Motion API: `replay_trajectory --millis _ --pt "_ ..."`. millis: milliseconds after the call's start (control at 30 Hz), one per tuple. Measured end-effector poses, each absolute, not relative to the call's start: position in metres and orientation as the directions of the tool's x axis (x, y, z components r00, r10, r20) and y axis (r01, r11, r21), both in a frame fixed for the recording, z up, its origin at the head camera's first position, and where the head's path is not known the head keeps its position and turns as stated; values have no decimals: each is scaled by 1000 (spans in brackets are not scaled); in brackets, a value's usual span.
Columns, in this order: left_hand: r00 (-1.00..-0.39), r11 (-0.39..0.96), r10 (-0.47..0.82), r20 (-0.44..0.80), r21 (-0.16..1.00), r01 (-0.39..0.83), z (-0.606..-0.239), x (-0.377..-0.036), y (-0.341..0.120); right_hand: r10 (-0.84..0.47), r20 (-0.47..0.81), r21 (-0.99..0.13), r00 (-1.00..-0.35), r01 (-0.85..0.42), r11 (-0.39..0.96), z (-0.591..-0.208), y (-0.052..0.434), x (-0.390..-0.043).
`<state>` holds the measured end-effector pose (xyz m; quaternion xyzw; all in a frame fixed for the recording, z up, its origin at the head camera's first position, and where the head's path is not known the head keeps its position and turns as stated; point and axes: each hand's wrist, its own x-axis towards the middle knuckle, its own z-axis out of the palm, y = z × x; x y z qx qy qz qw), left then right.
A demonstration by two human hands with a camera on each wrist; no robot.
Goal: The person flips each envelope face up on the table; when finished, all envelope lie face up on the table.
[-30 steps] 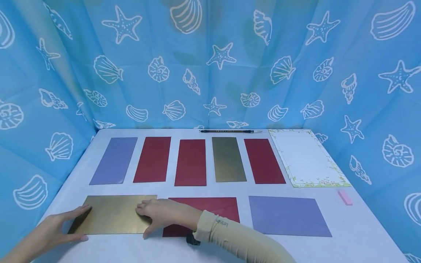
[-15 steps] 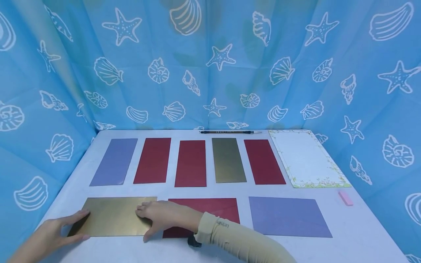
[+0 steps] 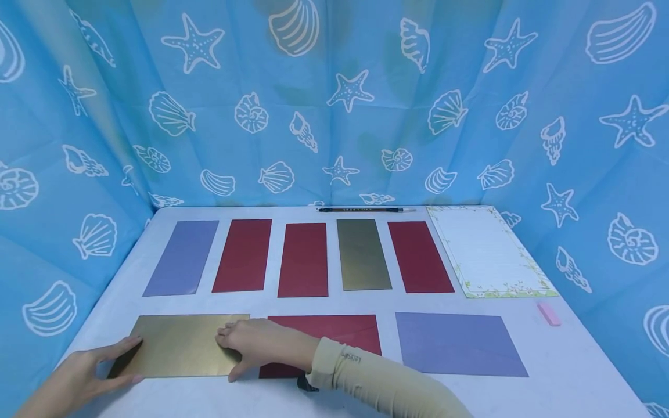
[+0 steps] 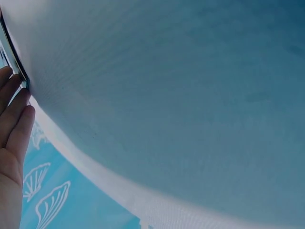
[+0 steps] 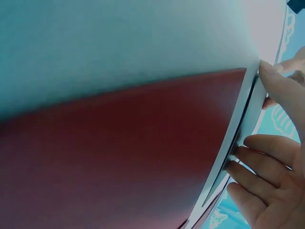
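Note:
A gold envelope (image 3: 177,346) lies flat at the front left of the table, its long side running left to right. At its left end is my left hand (image 3: 86,368), thumb and fingers spread along the short edge. My right hand (image 3: 256,342) touches the other end, with its thumb by the near corner and its fingertips on the right part. The left wrist view shows nearly straight fingers (image 4: 19,129) at a thin dark edge. In the right wrist view, lightly bent fingers (image 5: 259,164) meet the edge. A red envelope (image 3: 334,334) is partly hidden under my right forearm.
A purple envelope (image 3: 460,343) lies at front right. Behind stands a row of several envelopes, including a purple one (image 3: 181,258), a red one (image 3: 303,259) and a gold one (image 3: 363,253). Bordered writing paper (image 3: 488,249), a pink eraser (image 3: 549,314) and a brush (image 3: 366,209) lie beyond.

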<state>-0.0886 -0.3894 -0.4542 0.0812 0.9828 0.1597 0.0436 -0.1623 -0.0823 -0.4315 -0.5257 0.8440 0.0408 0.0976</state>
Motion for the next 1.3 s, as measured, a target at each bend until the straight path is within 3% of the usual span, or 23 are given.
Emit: replay_trajectory --millis 433,800,1100,1300 --pt "-952 895 298 73 327 305 -457 -86 -392 -874 -199 -48 -443 -887 460 -430 -85 -162" --pt "-944 885 305 123 329 329 -454 -83 -393 -872 -199 -56 -448 -883 466 -429 -86 -161" --pt "-992 928 107 66 352 124 -443 -78 -391 -902 -198 -246 -384 -871 425 -420 -75 -171" --pt "-981 930 80 177 342 138 -443 -72 -391 -914 -177 -403 -364 -821 405 -417 -71 -179"
